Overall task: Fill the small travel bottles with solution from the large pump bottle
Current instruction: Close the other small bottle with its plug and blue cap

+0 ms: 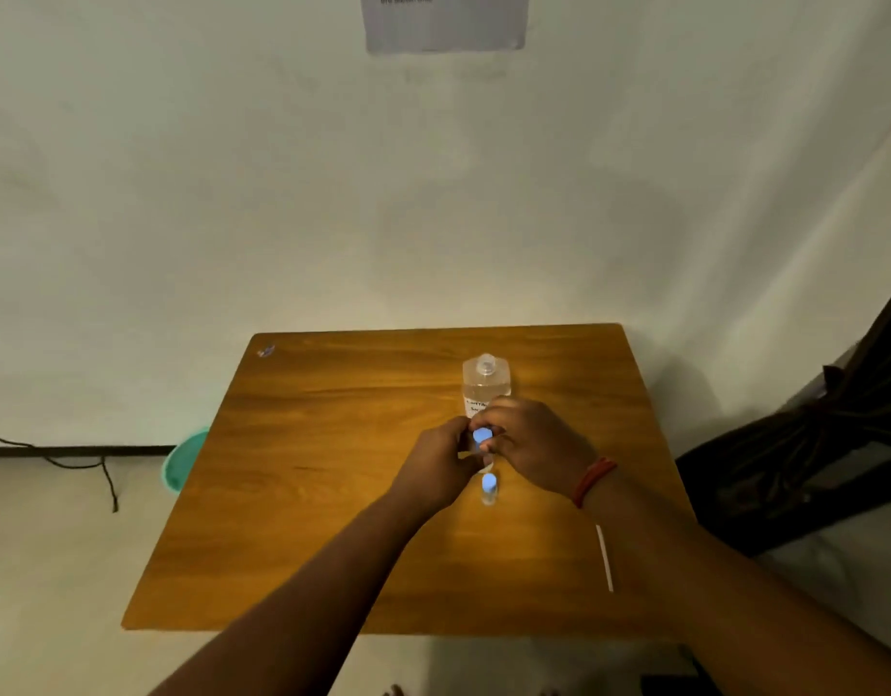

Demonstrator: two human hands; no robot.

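Note:
A large clear bottle (pixel 485 383) with a printed label stands toward the back of the wooden table (pixel 332 494); its top looks open, with no pump head showing. Just in front of it, my left hand (pixel 440 467) and my right hand (pixel 531 447) meet around a small travel bottle with a blue cap (pixel 482 436). My left fingers curl around its body while my right fingers pinch the cap. A second small bottle with a blue cap (pixel 489 488) stands upright on the table between my wrists.
A thin white stick or tube (pixel 604 557) lies on the table at the right, near my right forearm. A teal basin (pixel 184 464) sits on the floor left of the table, with a black cable (pixel 46 454) beyond it. Dark furniture (pixel 810 444) stands at the right.

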